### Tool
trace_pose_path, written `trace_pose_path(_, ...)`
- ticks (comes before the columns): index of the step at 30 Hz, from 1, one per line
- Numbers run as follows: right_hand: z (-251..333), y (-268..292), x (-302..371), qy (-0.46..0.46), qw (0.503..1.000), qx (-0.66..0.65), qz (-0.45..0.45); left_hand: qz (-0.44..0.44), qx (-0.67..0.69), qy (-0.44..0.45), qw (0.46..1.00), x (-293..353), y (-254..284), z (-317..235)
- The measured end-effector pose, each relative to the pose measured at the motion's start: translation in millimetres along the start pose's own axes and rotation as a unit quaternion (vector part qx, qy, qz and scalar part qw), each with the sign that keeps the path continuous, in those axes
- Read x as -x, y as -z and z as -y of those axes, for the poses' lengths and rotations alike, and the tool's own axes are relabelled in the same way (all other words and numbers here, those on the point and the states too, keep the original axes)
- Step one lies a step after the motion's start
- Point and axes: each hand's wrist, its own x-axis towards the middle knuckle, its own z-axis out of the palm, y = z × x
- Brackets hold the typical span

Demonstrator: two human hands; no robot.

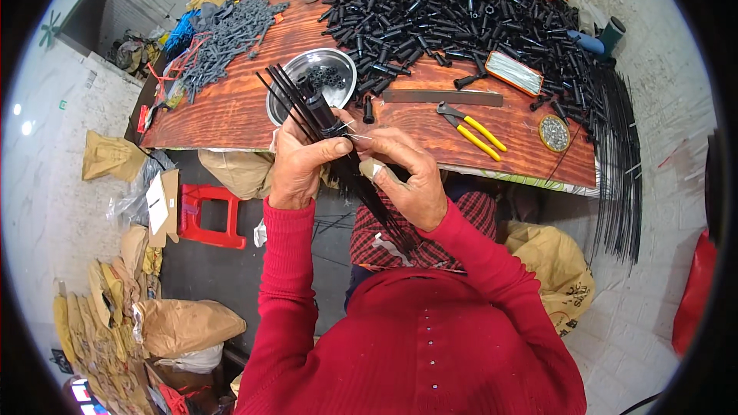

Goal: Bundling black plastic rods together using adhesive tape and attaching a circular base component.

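Note:
My left hand (296, 165) is closed around a bundle of thin black rods (378, 211), held at a slant above my lap. A short black tube-shaped fitting (321, 114) sits at the bundle's upper part, beneath my left fingers. Thin pale wire (360, 137) sticks out beside the fitting. My right hand (419, 180) pinches at this wire, its fingertips close to the fitting and partly hidden. A pale wrap covers one right fingertip. Behind my left hand, a metal bowl (351, 69) holds small black rings.
A heap of black tubular fittings (438, 19) covers the wooden table's far side. Yellow-handled pincers (480, 138), a flat bar (442, 97), an orange box of thin pins (513, 73) and a round tin (553, 133) lie nearer. Grey parts (238, 31) lie left; long rods (619, 169) overhang right.

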Motion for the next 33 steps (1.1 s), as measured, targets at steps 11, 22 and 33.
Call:
trace_pose_path(11,8,0,-6,0.035,0.999,0.025,-0.027,0.038,-0.007,0.005,0.999,-1,3,2)
trace_pose_path(22,17,13,-22,0.052,0.996,0.076,-0.022,-0.017,0.01,0.012,1.0,-1,-17,-1)
trace_pose_path(33,18,23,-19,-0.068,0.998,-0.014,-0.015,-0.04,-0.038,-0.054,0.997,5,-29,5)
